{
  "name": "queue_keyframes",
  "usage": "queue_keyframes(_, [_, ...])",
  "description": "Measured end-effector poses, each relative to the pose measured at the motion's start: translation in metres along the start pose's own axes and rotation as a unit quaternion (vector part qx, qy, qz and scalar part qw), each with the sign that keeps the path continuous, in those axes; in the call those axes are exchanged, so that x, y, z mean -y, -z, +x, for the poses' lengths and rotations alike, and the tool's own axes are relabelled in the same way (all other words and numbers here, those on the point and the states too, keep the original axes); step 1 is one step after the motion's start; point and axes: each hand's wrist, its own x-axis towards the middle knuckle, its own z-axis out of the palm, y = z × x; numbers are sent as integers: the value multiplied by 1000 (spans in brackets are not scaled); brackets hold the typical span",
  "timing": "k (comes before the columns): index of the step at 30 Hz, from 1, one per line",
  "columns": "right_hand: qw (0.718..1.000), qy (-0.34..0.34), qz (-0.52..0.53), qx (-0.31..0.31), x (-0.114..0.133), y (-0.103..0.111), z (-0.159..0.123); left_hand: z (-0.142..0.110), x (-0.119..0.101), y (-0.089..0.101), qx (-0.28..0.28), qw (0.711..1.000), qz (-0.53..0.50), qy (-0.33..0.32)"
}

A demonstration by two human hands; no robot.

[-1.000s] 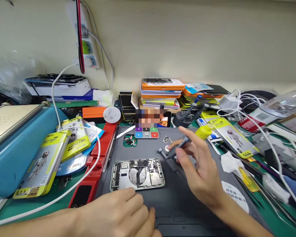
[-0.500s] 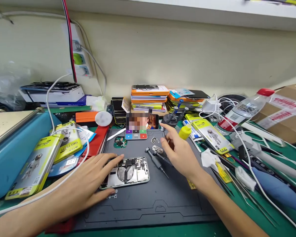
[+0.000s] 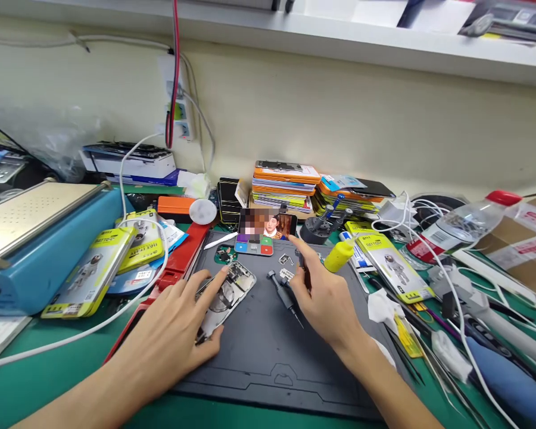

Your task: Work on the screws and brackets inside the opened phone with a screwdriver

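Observation:
My left hand [image 3: 178,325] grips an opened phone [image 3: 227,298] by its sides, fingers along the far edge and thumb at the near edge. The phone's bare inside faces up, with a round coil and circuit parts showing; it sits turned at an angle over the dark grey work mat [image 3: 259,363]. Over the mat's right part, my right hand [image 3: 324,292] has its thumb and fingers closed around a dark screwdriver [image 3: 301,260], mostly hidden by the hand. Another grey screwdriver [image 3: 283,295] lies just left of it. Small metal parts [image 3: 286,260] lie beyond.
A phone showing a video [image 3: 279,226] leans at the mat's back edge, behind a coloured block [image 3: 254,245]. A yellow bottle [image 3: 339,256], battery packs [image 3: 395,265] and tweezers [image 3: 446,375] lie right. A blue machine [image 3: 62,250] stands left, with a white cable [image 3: 93,328] crossing nearby.
The opened phone has turned, its far right end swinging up and away, with my left hand around it. My right hand has closed in on the screwdriver. The view has shifted left.

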Motion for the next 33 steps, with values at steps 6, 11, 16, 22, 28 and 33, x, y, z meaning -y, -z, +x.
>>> queue_keyframes(6, [998, 2, 46, 45, 23, 4, -6, 20, -41, 6, 58, 996, 34, 65])
queue_keyframes(11, [996, 16, 28, 79, 19, -5, -7, 22, -42, 13, 120, 988, -94, 4])
queue_keyframes(16, [998, -16, 31, 48, 8, -9, -5, 2, 0, 19, 150, 963, -205, -87])
queue_keyframes(22, [997, -37, 59, 18, 10, -15, -7, -14, 15, 9, 66, 992, -92, -52])
queue_keyframes(28, [998, -23, 47, 32, 8, -21, -10, -7, 13, 2, 48, 989, -83, -112])
queue_keyframes(33, [999, -24, 7, 25, 1, -18, -5, 3, 16, 4, 60, 986, -74, -137])
